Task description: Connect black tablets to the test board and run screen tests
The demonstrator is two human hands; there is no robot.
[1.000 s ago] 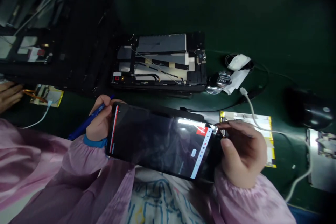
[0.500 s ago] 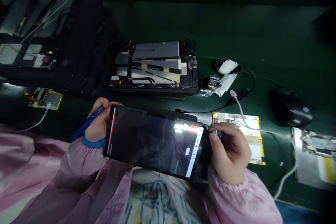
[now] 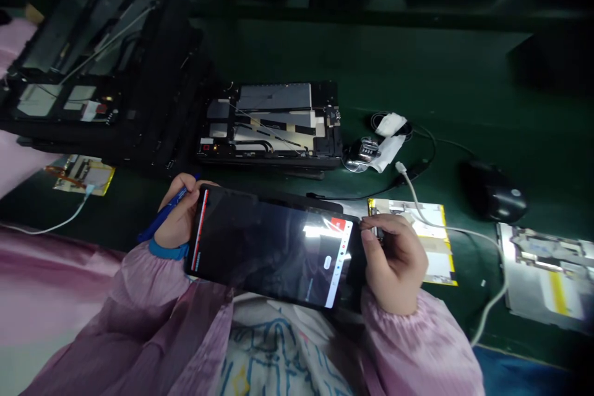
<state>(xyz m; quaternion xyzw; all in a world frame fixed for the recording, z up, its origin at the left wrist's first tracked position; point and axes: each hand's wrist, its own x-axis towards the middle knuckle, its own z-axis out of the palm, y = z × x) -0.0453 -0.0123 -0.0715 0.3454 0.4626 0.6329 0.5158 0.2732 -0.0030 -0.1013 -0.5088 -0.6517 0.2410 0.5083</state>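
A tablet [image 3: 260, 247] is tilted in front of me, its screen lit with a mostly dark picture and a white icon strip along the right side. My left hand [image 3: 176, 216] is closed round its left edge and also holds a blue marker pen [image 3: 162, 216] between thumb and fingers. At the upper right corner, my right hand [image 3: 394, 260] pinches the tablet's edge between thumb and forefinger; the other fingers are curled. Part of a black surface shows beneath the tablet's right end.
An opened tablet [image 3: 273, 120] with bare innards lies beyond, beside a tall dark stack [image 3: 153, 93]. To the right are a metal tally counter [image 3: 364, 151], a black mouse [image 3: 494, 192], a white cable [image 3: 464, 232], a yellow-edged panel [image 3: 439, 253] and a metal-framed part [image 3: 547, 284].
The view has shifted a little, so the bench things appear lower, and those on the right farther left. Both hands keep their hold on the tablet, with the pen still in my left.
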